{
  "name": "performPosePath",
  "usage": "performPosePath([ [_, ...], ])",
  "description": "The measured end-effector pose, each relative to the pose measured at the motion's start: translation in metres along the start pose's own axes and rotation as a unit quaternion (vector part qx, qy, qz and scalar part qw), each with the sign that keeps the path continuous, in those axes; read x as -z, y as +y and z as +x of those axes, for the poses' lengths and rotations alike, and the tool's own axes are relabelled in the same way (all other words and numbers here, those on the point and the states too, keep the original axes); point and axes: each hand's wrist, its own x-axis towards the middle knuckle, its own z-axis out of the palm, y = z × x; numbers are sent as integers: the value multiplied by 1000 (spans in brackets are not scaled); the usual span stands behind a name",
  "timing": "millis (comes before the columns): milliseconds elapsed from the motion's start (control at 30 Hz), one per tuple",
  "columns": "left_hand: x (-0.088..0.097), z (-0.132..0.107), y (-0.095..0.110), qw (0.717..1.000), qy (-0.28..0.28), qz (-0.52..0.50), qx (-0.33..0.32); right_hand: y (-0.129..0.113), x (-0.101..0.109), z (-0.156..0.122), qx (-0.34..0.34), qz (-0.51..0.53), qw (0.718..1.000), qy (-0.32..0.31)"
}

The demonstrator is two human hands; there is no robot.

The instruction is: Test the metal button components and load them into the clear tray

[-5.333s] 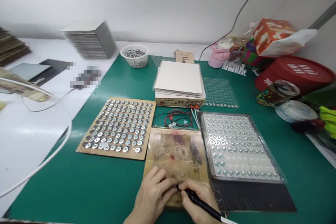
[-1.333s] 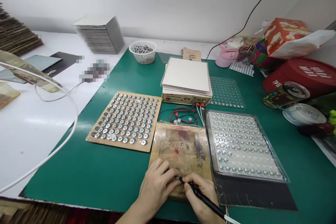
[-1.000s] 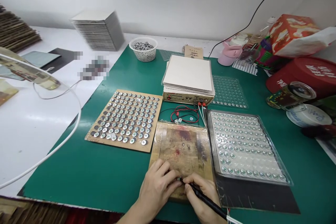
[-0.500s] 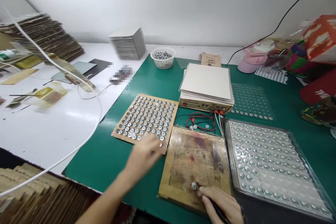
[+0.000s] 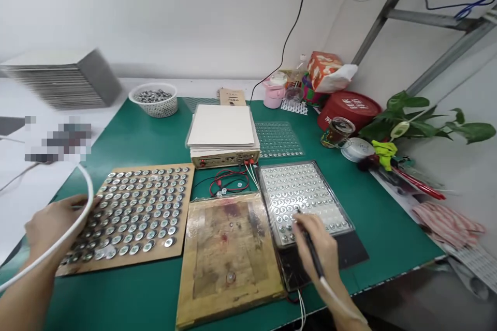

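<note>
My right hand (image 5: 319, 243) grips a black pen-shaped tool (image 5: 312, 253) with a white tube at its rear end. The tool's tip is over the clear plastic tray (image 5: 282, 242) of small round metal parts, among its front rows. At the left edge of a brown board (image 5: 171, 254) covered in rows of similar round parts (image 5: 142, 227) is my left hand (image 5: 58, 225), its fingers closed together; what they hold is hidden. Between the hands lies a worn wooden block (image 5: 233, 238), with a small round recess (image 5: 230, 277) near its front.
A metal box with red lamps (image 5: 225, 159) carries white sheets (image 5: 223, 124). Red and black leads (image 5: 229, 181) lie before it. Behind stands a white basket (image 5: 159, 106) of metal parts. A white tube (image 5: 83, 207) hangs across the left. A can (image 5: 337, 132) and plant stand right.
My right hand has moved with the tool from the wooden block to the tray. The round part on the block is gone. My left hand has shifted to the board's left edge. The view has turned right.
</note>
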Motion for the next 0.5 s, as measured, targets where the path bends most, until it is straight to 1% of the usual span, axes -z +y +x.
performPosePath([
  [67,2,7,2,997,-50,9,65,23,10,10,-34,-39,999,-4],
  [100,3,10,4,994,-65,-7,82,31,12,14,-35,-51,998,-15],
  [200,6,12,12,992,-42,-86,85,41,9,16,6,-59,998,-30],
  [267,8,-2,19,990,-10,-117,73,42,5,15,26,-60,998,-20],
  [300,7,-16,24,989,8,-139,51,42,4,13,30,-59,998,-13],
  [333,6,-35,31,985,15,-169,15,42,3,12,31,-57,998,-5],
  [367,4,-58,38,977,5,-208,-41,43,2,12,32,-55,998,1],
  [400,1,-85,47,960,-13,-255,-111,44,2,12,34,-53,998,6],
  [433,-3,-114,56,933,-71,-295,-191,46,2,12,38,-51,998,10],
  [467,-7,-143,65,900,-119,-324,-264,47,2,12,43,-51,998,12],
  [500,-12,-170,73,869,-151,-340,-327,49,2,13,48,-52,997,12],
])
